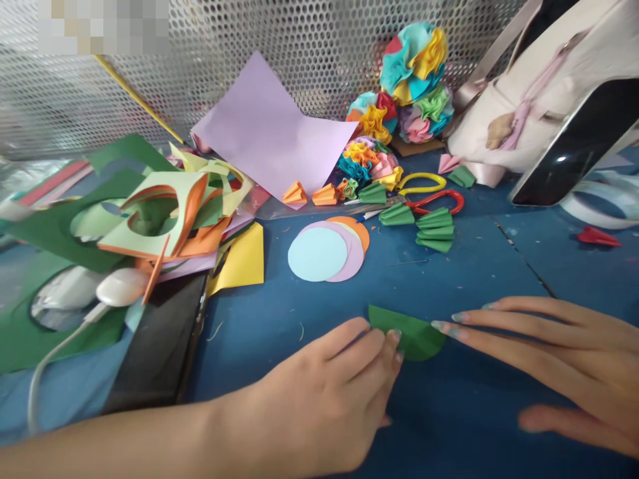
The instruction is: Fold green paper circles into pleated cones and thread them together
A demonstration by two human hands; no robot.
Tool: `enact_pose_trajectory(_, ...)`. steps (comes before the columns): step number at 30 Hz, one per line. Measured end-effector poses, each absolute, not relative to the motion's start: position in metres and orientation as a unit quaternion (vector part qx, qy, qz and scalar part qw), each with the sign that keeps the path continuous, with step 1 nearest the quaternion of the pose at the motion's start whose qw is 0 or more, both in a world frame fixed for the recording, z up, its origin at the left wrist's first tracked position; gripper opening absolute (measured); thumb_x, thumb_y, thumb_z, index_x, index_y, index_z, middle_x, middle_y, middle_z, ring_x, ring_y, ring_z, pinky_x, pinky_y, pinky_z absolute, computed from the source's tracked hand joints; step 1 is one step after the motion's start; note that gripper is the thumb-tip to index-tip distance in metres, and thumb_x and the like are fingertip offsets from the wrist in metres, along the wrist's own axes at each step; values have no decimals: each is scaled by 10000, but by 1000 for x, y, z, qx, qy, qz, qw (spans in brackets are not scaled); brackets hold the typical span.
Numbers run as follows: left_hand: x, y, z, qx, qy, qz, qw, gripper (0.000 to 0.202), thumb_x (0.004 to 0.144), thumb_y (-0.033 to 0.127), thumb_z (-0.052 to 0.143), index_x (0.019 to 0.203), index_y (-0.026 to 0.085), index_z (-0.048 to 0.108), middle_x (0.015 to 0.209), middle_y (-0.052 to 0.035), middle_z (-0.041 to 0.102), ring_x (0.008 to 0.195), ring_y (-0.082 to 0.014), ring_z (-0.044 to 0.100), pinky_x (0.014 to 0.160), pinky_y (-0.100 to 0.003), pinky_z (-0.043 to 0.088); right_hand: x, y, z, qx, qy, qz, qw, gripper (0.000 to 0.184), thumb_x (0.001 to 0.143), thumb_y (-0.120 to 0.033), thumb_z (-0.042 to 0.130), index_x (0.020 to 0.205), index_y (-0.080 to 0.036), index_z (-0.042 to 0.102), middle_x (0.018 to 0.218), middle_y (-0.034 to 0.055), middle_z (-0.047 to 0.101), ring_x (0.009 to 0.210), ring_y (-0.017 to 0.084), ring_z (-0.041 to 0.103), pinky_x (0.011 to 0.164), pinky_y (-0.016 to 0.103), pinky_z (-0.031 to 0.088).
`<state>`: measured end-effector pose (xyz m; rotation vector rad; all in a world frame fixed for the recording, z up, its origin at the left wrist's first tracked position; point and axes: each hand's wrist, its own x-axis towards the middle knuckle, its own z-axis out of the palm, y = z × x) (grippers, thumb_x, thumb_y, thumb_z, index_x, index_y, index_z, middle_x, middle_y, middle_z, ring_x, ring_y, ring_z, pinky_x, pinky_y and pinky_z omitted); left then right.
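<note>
A dark green paper half-circle [418,336], seemingly a folded disc, lies on the blue table with its straight edge facing away. My left hand [344,372] grips its left part, fingers closed and curled over it. My right hand [554,352] is open and stretched flat, one fingertip touching the paper's right end. Beyond them, overlapping paper circles in light blue [317,251], lilac [353,256] and orange [360,229] lie fanned out. Pleated green paper pieces [435,229] sit near scissors with yellow and red handles [444,199]. A needle [409,262] rests on the table.
Cut paper scraps [154,219] pile up at the left, over a black device [154,346] and a white cable [42,379]. Paper pompoms [414,63] and a lilac sheet [269,120] stand before a perforated metal panel [319,33]. A phone [579,143] leans on a pale bag [544,80].
</note>
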<state>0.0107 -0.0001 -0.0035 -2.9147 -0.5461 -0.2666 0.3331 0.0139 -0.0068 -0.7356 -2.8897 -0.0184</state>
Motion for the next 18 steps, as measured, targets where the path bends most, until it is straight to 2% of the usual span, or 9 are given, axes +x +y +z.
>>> enact_pose_trajectory(5,11,1,-3,-977,-175,-86,83,419,973,344,474,1260,71,608,1269,-121,635,1145,-243,560,1077,-395,361,315,27,-3,-225,-971,10,77,586,899,-456,556,1422,-205,468,1293,42,628,1113,269,594,959,391,461)
enact_pose_trajectory(10,11,2,-1,-976,-178,-93,80,418,977,340,464,1247,59,616,1249,-116,647,1144,-244,555,1089,-397,350,290,39,7,-175,-980,12,94,463,955,-398,489,1325,-124,545,1241,92,656,1085,225,619,976,358,445)
enact_pose_trajectory(18,10,4,1,-979,-165,-96,64,337,963,324,497,1140,105,680,1171,-93,675,1141,-259,559,1088,-420,338,255,56,7,-165,-983,34,75,604,908,-495,557,1354,-94,486,1238,121,637,1113,249,574,980,406,432)
